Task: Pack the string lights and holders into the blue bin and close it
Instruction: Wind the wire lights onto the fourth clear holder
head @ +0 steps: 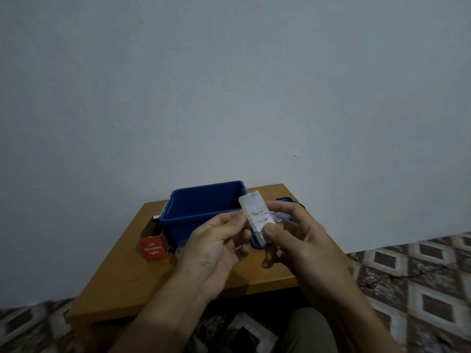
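**Operator:** Two hands are on one part. What is the grip?

**Technician:** The left hand (216,245) pinches the left edge of the clear rectangular plastic holder (256,212) with curled fingertips. The right hand (293,238) grips the lower end, with the thumb pressed on the face. The holder is in the air, tilted, just in front of the open blue plastic bin (204,202).

**Operator:** How should I place it?

**Technician:** My recommendation:
1. Pass the holder to one hand.
2. Grip it by the long edges, because clear plastic is likely to be slippery.
3. Carry it forward over the near rim.
4. Lower it flat to the floor of the bin. Do not drop it.

**Operator:** What are the hazards on the brown wooden table (122,276)?

**Technician:** A red cardboard box (153,248) printed "LED Decorative Lights" stands left of the bin, near the left wrist. Avoid knocking it. A blue piece (284,200) shows beyond the right hand and is probably the lid, but it is too hidden to confirm.

**Operator:** Where are the string lights?

**Technician:** I cannot tell. The bin interior is dark, and no strand is clearly visible.
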Demonstrator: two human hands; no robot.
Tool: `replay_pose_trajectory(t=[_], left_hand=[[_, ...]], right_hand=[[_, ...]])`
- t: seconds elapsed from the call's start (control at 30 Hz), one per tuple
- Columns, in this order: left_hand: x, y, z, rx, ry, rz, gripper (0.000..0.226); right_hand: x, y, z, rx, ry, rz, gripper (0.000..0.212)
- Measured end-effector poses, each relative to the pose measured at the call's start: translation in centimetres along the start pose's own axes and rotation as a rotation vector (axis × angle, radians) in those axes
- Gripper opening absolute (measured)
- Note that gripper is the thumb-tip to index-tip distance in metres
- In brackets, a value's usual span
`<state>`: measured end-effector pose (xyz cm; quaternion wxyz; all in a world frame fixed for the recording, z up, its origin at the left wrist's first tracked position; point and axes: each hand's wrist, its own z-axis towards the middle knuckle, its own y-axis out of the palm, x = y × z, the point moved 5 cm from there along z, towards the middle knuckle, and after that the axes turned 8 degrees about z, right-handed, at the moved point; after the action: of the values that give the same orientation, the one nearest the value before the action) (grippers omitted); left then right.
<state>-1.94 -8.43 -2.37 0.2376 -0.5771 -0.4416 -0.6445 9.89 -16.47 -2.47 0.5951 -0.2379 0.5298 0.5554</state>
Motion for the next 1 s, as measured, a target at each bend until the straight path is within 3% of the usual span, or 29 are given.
replay_pose_trajectory(t=[0.13,0.23,0.4,0.63,1.0], left_hand=[[0.6,-0.2,-0.1,0.057,0.065,0.147,0.024],[0.8,-0.2,-0.2,0.070,0.125,0.256,0.037],[0.8,0.0,-0.1,0.064,0.148,0.355,0.024],[0.2,0.0,0.5,-0.004,0.154,0.457,0.024],[-2.1,-0.4,4.0,-0.125,0.068,0.588,0.015]], right_hand=[[-0.3,-0.1,-0.1,0.030,-0.113,-0.199,0.026],[-0.3,0.0,-0.1,0.022,-0.150,-0.283,0.025],[0.2,0.1,0.1,0.006,-0.113,-0.222,0.021],[1.1,-0.5,0.5,0.057,-0.047,-0.174,0.032],[3.6,-3.0,1.6,0.059,-0.008,-0.405,0.019]])
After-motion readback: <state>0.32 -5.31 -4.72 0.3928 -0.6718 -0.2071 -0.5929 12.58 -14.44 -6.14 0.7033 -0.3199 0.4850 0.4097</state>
